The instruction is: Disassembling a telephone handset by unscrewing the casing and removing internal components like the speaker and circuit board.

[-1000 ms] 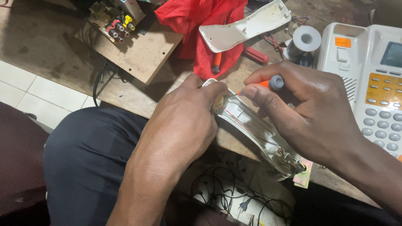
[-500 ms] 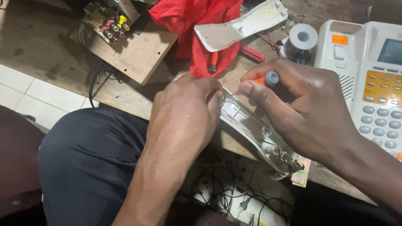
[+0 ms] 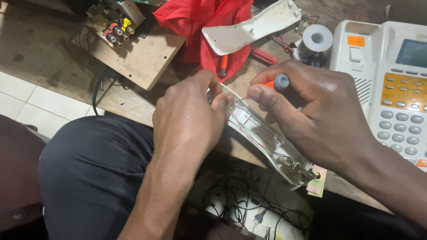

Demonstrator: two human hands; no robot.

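The opened handset half (image 3: 267, 142) lay along the workbench's near edge (image 3: 133, 116), its lower end overhanging the cables below, with little free room either side. Grey-white, it showed red and white wires inside. The left hand (image 3: 191, 120) clamped its upper end between thumb and fingers. The right hand (image 3: 320, 120) pinched a small orange screwdriver (image 3: 272, 83), tip just beside the left thumb. Beyond the grip lay the handset's other shell (image 3: 249, 31), a red cloth (image 3: 204, 22) and a solder spool (image 3: 313, 42); a desk telephone (image 3: 391, 89) crowded the right hand's far side.
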